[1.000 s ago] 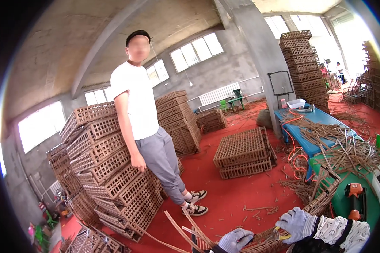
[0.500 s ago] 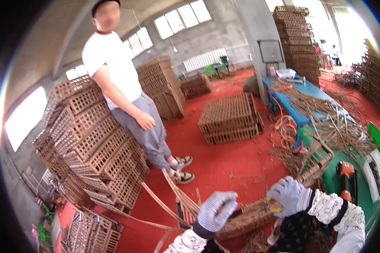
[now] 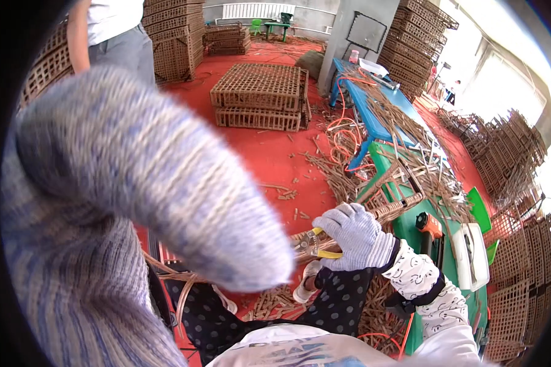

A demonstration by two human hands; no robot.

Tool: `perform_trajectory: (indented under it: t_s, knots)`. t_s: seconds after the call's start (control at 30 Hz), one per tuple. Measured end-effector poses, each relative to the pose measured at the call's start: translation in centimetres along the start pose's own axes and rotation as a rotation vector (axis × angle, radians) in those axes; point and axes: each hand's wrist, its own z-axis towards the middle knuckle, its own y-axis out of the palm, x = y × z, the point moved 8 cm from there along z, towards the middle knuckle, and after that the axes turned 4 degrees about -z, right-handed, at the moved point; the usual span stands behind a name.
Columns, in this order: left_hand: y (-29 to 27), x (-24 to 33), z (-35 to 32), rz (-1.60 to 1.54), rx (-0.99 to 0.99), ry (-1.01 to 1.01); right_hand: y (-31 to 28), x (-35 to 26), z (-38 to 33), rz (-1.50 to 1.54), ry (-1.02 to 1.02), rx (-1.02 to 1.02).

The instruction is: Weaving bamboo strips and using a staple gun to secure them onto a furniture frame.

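Observation:
My left hand [image 3: 147, 171], in a striped blue-grey knit glove, looms very large across the left side. It is slightly blurred, with a finger stretched out toward the middle, and nothing shows in its grasp. My right hand [image 3: 358, 235], gloved alike, is closed round pliers [image 3: 328, 254] with yellow handles. The pliers' jaws are at a brown slatted piece [image 3: 390, 211] lying across the front of my lap; my left hand covers part of it. Some thin brown strips [image 3: 183, 293] run out from beneath the left hand.
A green table [image 3: 404, 229] at right carries an orange-and-black power tool [image 3: 430, 225], a white box-like object [image 3: 470, 257] and loose strips. Behind it stands a blue table [image 3: 373, 110]. Stacked slatted crates [image 3: 257, 85] sit on the red floor. A person in grey trousers [image 3: 125, 58] stands far left.
My left hand has risen from near the strips to close before the camera. The view has swung right and down, so the standing person is now at the upper left. My right hand keeps the pliers.

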Motion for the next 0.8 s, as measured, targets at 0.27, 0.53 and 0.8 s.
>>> perform_trajectory:
  t_s: [0.27,0.53,0.8]
  knots:
    - [-3.5,2.3,2.9,0.155,-0.038,0.003,-1.3,-0.4,-0.2,0.012,-0.017,0.092]
    - [-3.4,3.3,3.7,0.213,-0.102,-0.045,0.3,-0.4,0.3,-0.020,0.079,-0.056]
    - [2.8,1.3,-1.4,0.342,-0.257,-0.209,0.2,0.4,-0.7,-0.013,0.055,0.069]
